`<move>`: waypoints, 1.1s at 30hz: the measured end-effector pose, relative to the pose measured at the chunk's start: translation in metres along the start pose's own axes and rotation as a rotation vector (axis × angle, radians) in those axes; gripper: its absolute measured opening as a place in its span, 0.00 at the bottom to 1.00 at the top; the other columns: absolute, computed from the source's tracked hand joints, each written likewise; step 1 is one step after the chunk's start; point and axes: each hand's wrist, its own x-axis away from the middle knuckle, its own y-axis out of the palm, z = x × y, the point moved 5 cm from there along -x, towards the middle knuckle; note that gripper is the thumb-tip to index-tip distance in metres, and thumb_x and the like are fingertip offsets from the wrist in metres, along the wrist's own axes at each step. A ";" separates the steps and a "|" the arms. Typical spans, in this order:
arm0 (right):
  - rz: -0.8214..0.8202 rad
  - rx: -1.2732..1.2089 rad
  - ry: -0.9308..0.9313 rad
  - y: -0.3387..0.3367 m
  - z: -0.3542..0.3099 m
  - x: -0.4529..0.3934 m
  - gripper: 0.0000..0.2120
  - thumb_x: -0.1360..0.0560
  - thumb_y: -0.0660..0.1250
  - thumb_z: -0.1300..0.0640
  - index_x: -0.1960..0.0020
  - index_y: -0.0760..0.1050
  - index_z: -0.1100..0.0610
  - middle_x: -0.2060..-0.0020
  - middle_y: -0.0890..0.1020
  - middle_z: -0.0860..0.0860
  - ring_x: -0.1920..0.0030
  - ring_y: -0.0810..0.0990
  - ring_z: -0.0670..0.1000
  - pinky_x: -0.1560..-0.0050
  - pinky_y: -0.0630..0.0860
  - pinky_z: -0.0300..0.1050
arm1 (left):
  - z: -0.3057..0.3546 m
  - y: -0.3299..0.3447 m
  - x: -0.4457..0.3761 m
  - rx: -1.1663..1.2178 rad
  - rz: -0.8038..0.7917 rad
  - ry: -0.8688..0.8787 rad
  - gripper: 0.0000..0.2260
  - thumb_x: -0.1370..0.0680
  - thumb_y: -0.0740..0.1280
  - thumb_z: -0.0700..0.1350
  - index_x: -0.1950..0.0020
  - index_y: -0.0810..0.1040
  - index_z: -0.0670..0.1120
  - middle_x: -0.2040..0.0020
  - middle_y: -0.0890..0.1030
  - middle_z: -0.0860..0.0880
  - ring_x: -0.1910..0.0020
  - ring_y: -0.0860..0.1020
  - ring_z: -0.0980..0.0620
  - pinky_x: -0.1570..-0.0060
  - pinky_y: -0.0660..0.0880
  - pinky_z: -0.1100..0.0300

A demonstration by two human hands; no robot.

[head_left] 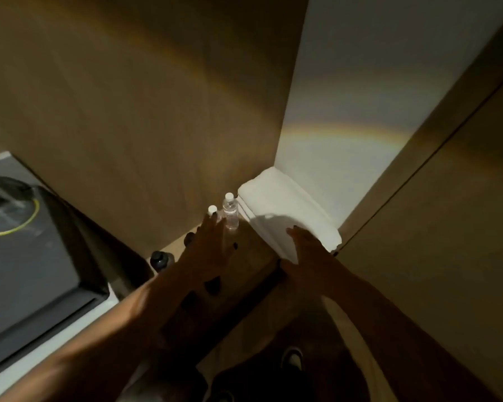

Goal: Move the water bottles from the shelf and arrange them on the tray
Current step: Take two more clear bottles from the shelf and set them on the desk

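We see wooden shelf (253, 256) at lower centre of frame, dimly lit. On it: two clear water bottles (230, 211) with white caps, upright, side by side at back; folded white towels (285, 207) just right of them. Dark object (161, 260) lower left, unclear.

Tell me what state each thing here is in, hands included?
Right-hand water bottle: upright, capped, untouched, on the shelf.
Left-hand water bottle: upright, capped, mostly hidden behind the fingers.
Left hand: open, reaching at that bottle.
Right hand: open, flat on the folded white towels.
Dark bottle: upright, lower left.
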 end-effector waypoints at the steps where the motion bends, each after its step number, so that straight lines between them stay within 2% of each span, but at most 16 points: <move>1: 0.001 0.009 -0.017 -0.009 0.003 -0.014 0.34 0.21 0.61 0.50 0.22 0.48 0.55 0.22 0.51 0.53 0.23 0.50 0.54 0.25 0.52 0.51 | -0.002 -0.001 -0.011 0.020 0.013 -0.033 0.32 0.22 0.64 0.49 0.22 0.54 0.45 0.21 0.52 0.42 0.23 0.52 0.40 0.26 0.54 0.47; 4: -0.043 0.041 -0.095 -0.030 0.015 -0.049 0.34 0.21 0.62 0.49 0.22 0.49 0.54 0.23 0.56 0.52 0.24 0.55 0.54 0.27 0.57 0.51 | -0.001 0.005 -0.027 -0.009 -0.017 -0.114 0.33 0.21 0.63 0.48 0.21 0.51 0.45 0.20 0.49 0.44 0.22 0.45 0.44 0.25 0.48 0.54; 6: -0.097 0.066 -0.140 -0.045 0.023 -0.074 0.34 0.22 0.62 0.48 0.22 0.50 0.53 0.24 0.58 0.51 0.24 0.57 0.53 0.27 0.59 0.51 | 0.004 0.013 -0.038 0.049 0.006 -0.219 0.31 0.20 0.62 0.48 0.21 0.51 0.42 0.20 0.49 0.43 0.22 0.43 0.45 0.24 0.46 0.53; 10: -0.191 0.080 -0.217 -0.066 0.022 -0.127 0.34 0.22 0.63 0.50 0.22 0.50 0.53 0.22 0.52 0.50 0.23 0.53 0.53 0.26 0.56 0.49 | 0.014 0.010 -0.076 0.119 0.105 -0.292 0.31 0.20 0.62 0.48 0.22 0.51 0.42 0.20 0.50 0.43 0.22 0.45 0.46 0.25 0.46 0.54; 15: -0.315 0.046 -0.262 -0.059 0.010 -0.176 0.28 0.22 0.62 0.56 0.25 0.56 0.55 0.25 0.60 0.53 0.27 0.61 0.53 0.32 0.61 0.43 | -0.006 0.023 -0.102 0.185 0.099 -0.359 0.35 0.23 0.67 0.48 0.22 0.53 0.44 0.21 0.52 0.43 0.22 0.50 0.46 0.24 0.51 0.53; 19: -0.332 -0.027 -0.249 -0.045 0.007 -0.225 0.32 0.22 0.65 0.56 0.24 0.53 0.53 0.25 0.60 0.52 0.27 0.62 0.52 0.36 0.61 0.38 | -0.041 0.029 -0.137 0.252 0.080 -0.464 0.33 0.22 0.65 0.44 0.22 0.52 0.45 0.21 0.51 0.44 0.22 0.53 0.45 0.25 0.55 0.53; 21: -0.333 -0.106 -0.231 -0.033 0.008 -0.248 0.30 0.23 0.66 0.57 0.25 0.56 0.53 0.27 0.64 0.51 0.31 0.66 0.48 0.42 0.61 0.32 | -0.059 0.033 -0.152 0.273 0.089 -0.492 0.32 0.22 0.64 0.43 0.22 0.52 0.45 0.21 0.53 0.44 0.23 0.56 0.45 0.26 0.58 0.52; 23: -0.320 -0.186 -0.209 -0.020 0.009 -0.273 0.27 0.23 0.66 0.58 0.27 0.61 0.54 0.32 0.70 0.51 0.42 0.69 0.42 0.50 0.64 0.27 | -0.076 0.039 -0.168 0.281 0.096 -0.504 0.32 0.22 0.64 0.41 0.22 0.52 0.45 0.22 0.54 0.45 0.24 0.57 0.45 0.26 0.58 0.53; 25: -0.310 -0.274 -0.165 -0.001 0.016 -0.299 0.22 0.24 0.67 0.58 0.32 0.66 0.53 0.44 0.75 0.47 0.54 0.71 0.40 0.60 0.67 0.25 | -0.094 0.047 -0.184 0.295 0.097 -0.533 0.33 0.23 0.65 0.40 0.22 0.53 0.48 0.21 0.54 0.46 0.24 0.58 0.45 0.27 0.60 0.52; 26: -0.301 -0.290 -0.146 0.009 0.020 -0.309 0.19 0.24 0.67 0.59 0.36 0.67 0.53 0.50 0.75 0.44 0.57 0.72 0.39 0.62 0.67 0.23 | -0.104 0.051 -0.193 0.307 0.099 -0.554 0.34 0.23 0.67 0.40 0.22 0.53 0.51 0.21 0.54 0.47 0.24 0.59 0.45 0.27 0.61 0.50; 27: -0.288 -0.290 -0.137 0.021 0.025 -0.317 0.18 0.24 0.68 0.60 0.37 0.68 0.53 0.51 0.75 0.43 0.55 0.73 0.39 0.60 0.67 0.20 | -0.111 0.057 -0.201 0.319 0.098 -0.563 0.35 0.24 0.68 0.41 0.22 0.54 0.54 0.21 0.54 0.48 0.25 0.59 0.44 0.27 0.61 0.48; 28: -0.273 -0.304 -0.138 0.033 0.032 -0.325 0.20 0.25 0.68 0.59 0.35 0.67 0.54 0.47 0.75 0.44 0.49 0.75 0.40 0.56 0.66 0.20 | -0.118 0.064 -0.210 0.322 0.094 -0.554 0.36 0.25 0.69 0.42 0.22 0.55 0.55 0.21 0.54 0.48 0.25 0.59 0.45 0.27 0.60 0.47; 29: -0.267 -0.336 -0.146 0.045 0.038 -0.333 0.23 0.25 0.68 0.57 0.32 0.66 0.55 0.41 0.75 0.47 0.43 0.75 0.43 0.52 0.66 0.23 | -0.124 0.070 -0.219 0.320 0.087 -0.535 0.35 0.25 0.70 0.43 0.23 0.56 0.55 0.21 0.54 0.48 0.25 0.59 0.45 0.27 0.59 0.48; 30: -0.268 -0.377 -0.117 0.054 0.044 -0.340 0.24 0.25 0.67 0.55 0.30 0.65 0.54 0.38 0.74 0.48 0.42 0.75 0.44 0.50 0.67 0.27 | -0.129 0.076 -0.227 0.321 0.086 -0.520 0.35 0.25 0.70 0.43 0.23 0.57 0.55 0.21 0.53 0.48 0.24 0.58 0.46 0.27 0.58 0.50; 31: -0.276 -0.404 -0.066 0.063 0.051 -0.348 0.23 0.24 0.66 0.52 0.31 0.65 0.52 0.40 0.75 0.45 0.46 0.75 0.40 0.53 0.68 0.28 | -0.135 0.081 -0.236 0.323 0.091 -0.512 0.35 0.25 0.70 0.43 0.23 0.57 0.56 0.21 0.52 0.49 0.24 0.57 0.47 0.27 0.57 0.51; 33: -0.298 -0.458 0.015 0.080 0.062 -0.363 0.18 0.23 0.64 0.47 0.35 0.68 0.48 0.50 0.74 0.36 0.58 0.75 0.33 0.63 0.68 0.26 | -0.147 0.091 -0.253 0.324 0.121 -0.522 0.34 0.24 0.69 0.43 0.23 0.56 0.56 0.21 0.51 0.51 0.24 0.57 0.48 0.28 0.56 0.52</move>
